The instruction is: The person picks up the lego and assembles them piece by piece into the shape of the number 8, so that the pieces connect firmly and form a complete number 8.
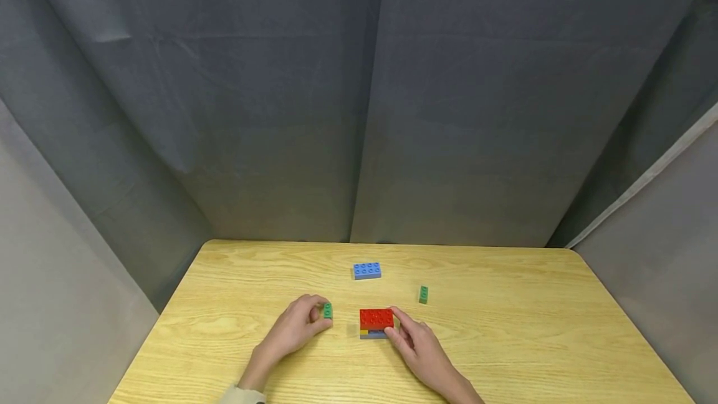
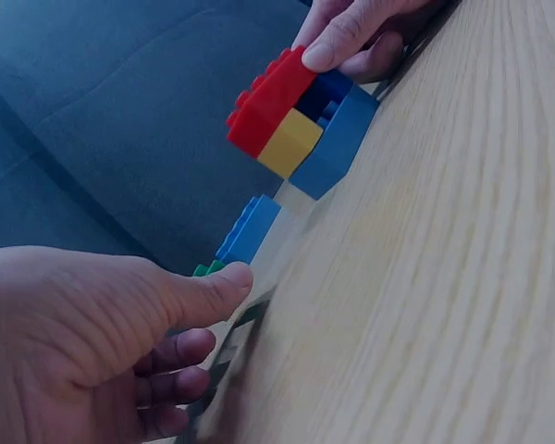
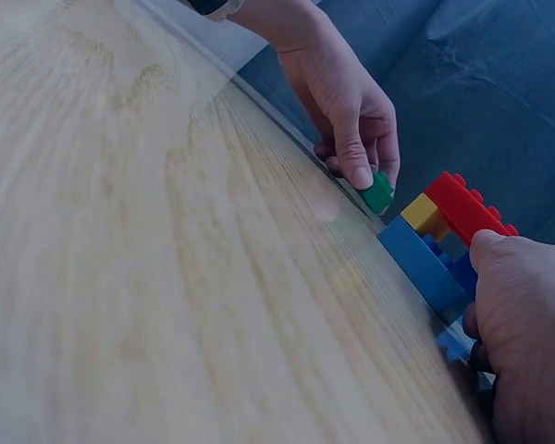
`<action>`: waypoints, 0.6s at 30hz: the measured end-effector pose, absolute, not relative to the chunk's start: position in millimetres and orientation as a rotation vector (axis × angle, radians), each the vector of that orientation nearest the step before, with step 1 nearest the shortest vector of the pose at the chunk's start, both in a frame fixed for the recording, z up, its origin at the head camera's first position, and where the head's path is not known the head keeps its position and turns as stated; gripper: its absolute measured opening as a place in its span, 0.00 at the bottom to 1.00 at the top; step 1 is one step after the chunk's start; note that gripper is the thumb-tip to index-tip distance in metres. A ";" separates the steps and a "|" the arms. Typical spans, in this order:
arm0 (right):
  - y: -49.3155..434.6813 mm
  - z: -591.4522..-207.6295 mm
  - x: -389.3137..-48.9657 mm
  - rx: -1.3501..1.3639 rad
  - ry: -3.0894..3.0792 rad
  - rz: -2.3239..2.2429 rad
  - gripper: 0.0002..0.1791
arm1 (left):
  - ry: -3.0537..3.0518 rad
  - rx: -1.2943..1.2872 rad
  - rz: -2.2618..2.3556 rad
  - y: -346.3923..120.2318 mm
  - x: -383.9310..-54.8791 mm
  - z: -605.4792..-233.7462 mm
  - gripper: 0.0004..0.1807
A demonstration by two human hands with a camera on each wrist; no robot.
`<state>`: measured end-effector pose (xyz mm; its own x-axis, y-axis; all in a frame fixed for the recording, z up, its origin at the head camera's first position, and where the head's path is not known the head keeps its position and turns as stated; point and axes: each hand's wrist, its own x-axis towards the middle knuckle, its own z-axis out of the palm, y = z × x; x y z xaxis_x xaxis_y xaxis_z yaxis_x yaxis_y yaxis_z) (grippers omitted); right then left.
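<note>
My left hand (image 1: 293, 327) pinches a small green toy brick (image 1: 328, 311) between thumb and fingers; in the left wrist view the thumb hides most of it. To its right, my right hand (image 1: 419, 351) grips the right end of a brick stack. On top of that stack lies a long red brick (image 1: 376, 318). Beneath it a yellow brick (image 3: 422, 213) fills the left end, and a darker blue piece (image 2: 333, 85) shows toward the right. A wide blue brick (image 2: 338, 143) forms the base. An opening shows between the middle pieces. The two hands are apart.
Farther back on the wooden table (image 1: 252, 267) sits a loose blue brick (image 1: 367, 271) with its studs up. Another small green brick (image 1: 423, 294) lies to the right, beyond my right hand. Grey curtains (image 1: 280, 111) stand behind the table's far edge.
</note>
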<state>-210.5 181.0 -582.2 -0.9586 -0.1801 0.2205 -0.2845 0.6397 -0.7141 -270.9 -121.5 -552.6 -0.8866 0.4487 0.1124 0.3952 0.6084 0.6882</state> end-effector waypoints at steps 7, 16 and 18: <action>180.6 -581.8 -210.6 0.393 -2.728 1.227 0.32 | 2.747 0.737 1.171 -112.1 -266.8 -543.5 0.19; 180.8 -581.6 -211.1 0.405 -2.704 1.240 0.31 | 2.757 0.760 1.181 -101.2 -259.4 -534.8 0.19; 181.0 -582.1 -211.4 0.403 -2.703 1.234 0.30 | 2.766 0.767 1.187 -99.0 -258.3 -533.0 0.20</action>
